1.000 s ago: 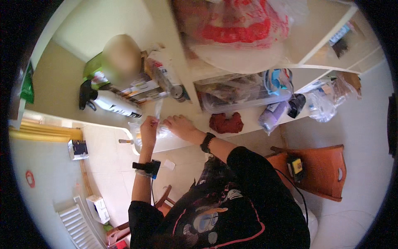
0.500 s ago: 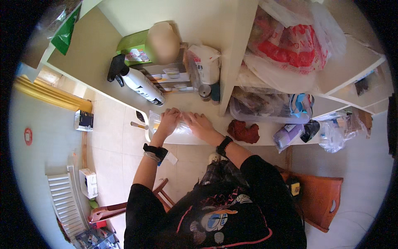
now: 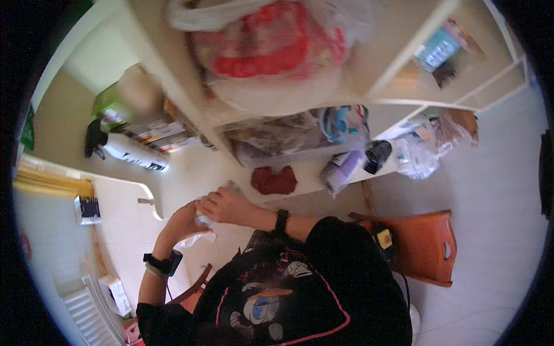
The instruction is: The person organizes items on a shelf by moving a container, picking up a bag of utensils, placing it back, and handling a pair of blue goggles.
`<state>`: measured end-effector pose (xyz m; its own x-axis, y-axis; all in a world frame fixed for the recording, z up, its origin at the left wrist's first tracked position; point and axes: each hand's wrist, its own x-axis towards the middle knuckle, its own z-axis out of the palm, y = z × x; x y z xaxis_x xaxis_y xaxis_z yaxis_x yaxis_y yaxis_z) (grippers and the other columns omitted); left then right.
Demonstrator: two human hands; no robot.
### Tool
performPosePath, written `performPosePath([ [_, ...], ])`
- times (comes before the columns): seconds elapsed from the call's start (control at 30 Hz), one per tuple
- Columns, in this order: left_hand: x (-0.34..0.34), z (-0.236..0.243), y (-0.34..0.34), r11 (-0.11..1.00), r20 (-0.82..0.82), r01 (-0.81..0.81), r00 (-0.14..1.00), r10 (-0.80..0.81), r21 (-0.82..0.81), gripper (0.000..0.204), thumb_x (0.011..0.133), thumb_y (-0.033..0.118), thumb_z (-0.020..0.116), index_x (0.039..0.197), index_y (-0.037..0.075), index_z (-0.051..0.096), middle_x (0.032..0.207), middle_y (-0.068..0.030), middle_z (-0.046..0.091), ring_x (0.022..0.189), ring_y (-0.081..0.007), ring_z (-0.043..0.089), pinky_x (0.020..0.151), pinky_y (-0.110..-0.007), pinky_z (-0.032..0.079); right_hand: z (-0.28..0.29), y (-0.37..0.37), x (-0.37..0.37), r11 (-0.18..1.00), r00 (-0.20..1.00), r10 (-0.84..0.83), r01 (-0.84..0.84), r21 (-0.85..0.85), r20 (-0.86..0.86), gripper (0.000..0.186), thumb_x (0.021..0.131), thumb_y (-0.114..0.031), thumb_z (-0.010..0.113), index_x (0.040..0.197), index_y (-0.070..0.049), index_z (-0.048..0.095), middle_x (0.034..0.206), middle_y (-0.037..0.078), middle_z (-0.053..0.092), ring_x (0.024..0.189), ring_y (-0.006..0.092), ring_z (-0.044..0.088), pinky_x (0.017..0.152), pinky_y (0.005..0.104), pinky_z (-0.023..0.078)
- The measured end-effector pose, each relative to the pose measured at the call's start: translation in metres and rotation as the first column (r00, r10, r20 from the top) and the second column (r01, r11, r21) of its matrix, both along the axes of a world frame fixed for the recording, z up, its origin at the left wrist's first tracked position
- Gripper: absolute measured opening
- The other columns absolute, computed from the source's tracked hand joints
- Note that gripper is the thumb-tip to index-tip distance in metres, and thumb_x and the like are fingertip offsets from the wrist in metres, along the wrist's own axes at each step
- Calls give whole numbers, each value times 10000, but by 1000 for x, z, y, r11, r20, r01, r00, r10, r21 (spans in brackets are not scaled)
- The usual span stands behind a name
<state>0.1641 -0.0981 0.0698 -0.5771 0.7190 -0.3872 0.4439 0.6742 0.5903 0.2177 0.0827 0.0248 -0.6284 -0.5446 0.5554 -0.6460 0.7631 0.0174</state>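
Just in front of the shelf's front edge, my left hand (image 3: pixel 183 224) and my right hand (image 3: pixel 224 206) come together with fingers closed on a crumpled clear plastic bag (image 3: pixel 203 219). Part of the bag hangs below the left hand; the fingers hide much of the rest. Whether anything is inside it cannot be seen. On the shelf to the right of the hands lies a dark red crumpled cloth (image 3: pixel 273 180). A white spray bottle (image 3: pixel 137 151) with a black trigger head lies tilted at the left.
A clear plastic bin (image 3: pixel 294 151) stands behind the cloth, with a purple package (image 3: pixel 341 171) beside it. Above is a large red and white plastic bag (image 3: pixel 265 52). The shelf edge (image 3: pixel 311 191) runs across in front. A wooden chair (image 3: pixel 424 248) stands at right.
Both hands have lifted the plastic bag off the shelf and drawn it back toward my body, bunching it up. The view has swung to the right.
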Motion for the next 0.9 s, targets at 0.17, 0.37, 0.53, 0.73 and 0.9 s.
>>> performPosePath([
  [0.17,30,10,31,1000,220,-1,976,-2,11,558,598,206,766,1052,13,505,991,-175,596,938,-323,578,802,-362,462,3,28,31,994,979,101,-106,-16,-178,326,752,-193,542,1044,-47,561,918,21,549,810,159,538,694,293,435],
  [0.37,67,-17,50,982,-269,-121,960,79,-144,540,572,128,722,1041,17,481,937,-205,584,884,-372,570,740,-417,474,34,93,82,957,995,34,-4,-291,98,354,740,-205,564,1047,-30,540,954,59,561,921,237,532,754,378,437],
  [0.53,83,-30,55,945,-462,-328,838,289,-3,619,580,90,688,1137,-19,441,1020,-226,545,932,-386,541,782,-418,460,-9,207,138,373,499,-806,846,-380,319,472,747,-179,620,1155,-4,460,1069,182,451,940,342,481,827,435,401],
  [0.73,90,-45,79,904,-407,-413,811,419,109,654,578,111,697,1151,-56,431,1094,-249,523,1015,-400,510,876,-416,417,-93,238,122,-388,299,-475,773,-501,828,814,658,-370,741,1174,112,336,1087,295,400,1009,433,419,885,450,372],
  [0.9,88,-35,97,931,-508,-357,790,342,72,642,575,121,709,1134,-43,439,1058,-244,528,981,-404,515,859,-440,424,-73,233,90,-519,258,-345,749,-412,903,911,574,-371,791,1171,128,318,1090,306,409,1017,428,418,904,451,362],
])
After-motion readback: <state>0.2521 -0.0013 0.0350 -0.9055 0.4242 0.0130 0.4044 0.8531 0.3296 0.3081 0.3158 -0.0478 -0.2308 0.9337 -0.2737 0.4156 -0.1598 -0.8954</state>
